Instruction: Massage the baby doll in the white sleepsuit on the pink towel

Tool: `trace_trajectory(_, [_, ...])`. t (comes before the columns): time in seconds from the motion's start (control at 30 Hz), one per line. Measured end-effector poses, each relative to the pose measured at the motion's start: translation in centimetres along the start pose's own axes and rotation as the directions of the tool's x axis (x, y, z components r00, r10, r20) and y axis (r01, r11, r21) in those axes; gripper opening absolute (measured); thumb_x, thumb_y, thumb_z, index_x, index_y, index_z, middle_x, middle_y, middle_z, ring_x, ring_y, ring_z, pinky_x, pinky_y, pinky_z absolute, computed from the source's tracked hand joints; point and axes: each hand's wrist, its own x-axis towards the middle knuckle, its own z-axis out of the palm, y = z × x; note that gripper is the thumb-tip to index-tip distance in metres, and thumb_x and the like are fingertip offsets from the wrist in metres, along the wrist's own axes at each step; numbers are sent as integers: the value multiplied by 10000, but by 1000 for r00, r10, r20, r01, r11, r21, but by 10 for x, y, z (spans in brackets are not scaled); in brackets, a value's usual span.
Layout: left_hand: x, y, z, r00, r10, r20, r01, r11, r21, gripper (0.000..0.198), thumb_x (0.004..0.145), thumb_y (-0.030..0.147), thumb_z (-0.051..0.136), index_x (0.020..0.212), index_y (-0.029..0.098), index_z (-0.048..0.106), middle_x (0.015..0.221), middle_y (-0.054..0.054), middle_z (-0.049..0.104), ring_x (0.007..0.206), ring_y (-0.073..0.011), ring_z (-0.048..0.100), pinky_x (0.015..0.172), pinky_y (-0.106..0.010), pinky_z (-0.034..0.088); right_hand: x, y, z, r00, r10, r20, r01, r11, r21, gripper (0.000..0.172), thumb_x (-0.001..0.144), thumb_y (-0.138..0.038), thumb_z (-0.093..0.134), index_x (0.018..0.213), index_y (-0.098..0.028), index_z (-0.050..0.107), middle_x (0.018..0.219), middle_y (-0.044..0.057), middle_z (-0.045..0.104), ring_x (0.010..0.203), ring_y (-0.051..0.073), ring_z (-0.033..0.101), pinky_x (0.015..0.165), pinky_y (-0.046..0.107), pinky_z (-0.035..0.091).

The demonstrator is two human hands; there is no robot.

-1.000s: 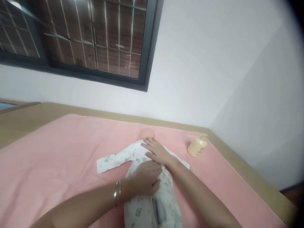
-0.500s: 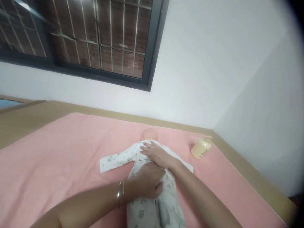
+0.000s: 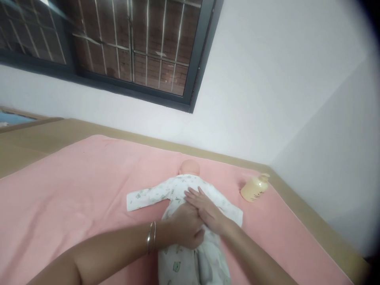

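Note:
A bald baby doll in a white sleeper with small green prints lies stretched out, head away from me. Its sleeves spread to both sides, and whether it faces up or down I cannot tell. My left hand, with silver bangles at the wrist, is closed in a loose fist on the middle of the sleeper. What its curled fingers hold, if anything, is hidden. Just above it and touching it, my right hand lies flat on the upper body with the fingers stretched out.
Beneath the doll spreads a pink sheet on a wooden surface. A pale yellow pump bottle stands to the right of the doll. White walls and a barred window rise behind.
My right hand has slid down the doll's upper body, toward me and slightly right, closer over my left hand. My left hand stays closed at about the same spot. The view has shifted slightly.

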Motion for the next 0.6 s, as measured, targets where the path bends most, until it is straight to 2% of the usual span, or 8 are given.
trace_trajectory(0.1, [0,1,-3,999,-32,29,31,999,27,201,689,211,508,863,151,591,818,-89,636,773,-245,587,724,-411,490,33,-2,-4,993,-40,112,46,997,-56,532,1011,-408,116,1412,-245,425,1436,47,436,1391,210,263,1152,517,63])
trace_trajectory(0.2, [1,5,-10,997,-65,33,65,998,1,177,723,179,487,869,162,585,873,-78,636,848,-227,582,793,-389,490,51,10,-12,992,31,122,-4,977,-214,484,1014,-376,189,1395,-233,451,1465,53,392,1406,211,220,1149,502,101])
trace_trajectory(0.27, [0,7,-12,993,-117,-6,117,993,7,227,785,150,446,960,168,589,997,-78,639,985,-220,568,927,-410,446,46,21,-17,993,97,71,-70,948,-310,488,1006,-376,245,1421,-179,410,1500,92,316,1410,227,203,1143,502,136])
trace_trajectory(0.37, [-4,2,-6,964,-241,-109,250,965,75,330,881,141,376,1158,182,551,1224,-83,587,1221,-229,462,1098,-498,272,15,29,-21,986,164,-29,-163,918,-362,519,1000,-372,282,1451,-121,340,1507,133,285,1401,223,233,1143,490,167])
trace_trajectory(0.43, [-3,-8,-2,919,-346,-191,369,924,104,326,920,177,356,1182,179,549,1304,-97,539,1286,-244,404,1107,-518,247,-10,27,-20,976,200,-88,-218,911,-350,509,998,-377,300,1441,-134,363,1490,120,329,1389,212,267,1148,477,174])
trace_trajectory(0.5, [5,-21,-2,854,-465,-234,496,863,97,302,934,242,368,1143,161,571,1317,-123,520,1274,-258,414,1073,-488,311,-25,20,-15,959,245,-144,-279,906,-317,483,996,-382,315,1411,-160,423,1469,100,375,1375,207,302,1145,456,204])
trace_trajectory(0.6, [31,-45,-14,721,-674,-161,692,715,103,318,932,303,386,1114,119,570,1180,-140,594,1127,-240,535,967,-387,419,-22,6,-2,925,306,-225,-364,885,-291,476,988,-389,326,1375,-156,474,1466,98,382,1368,219,313,1133,433,240])
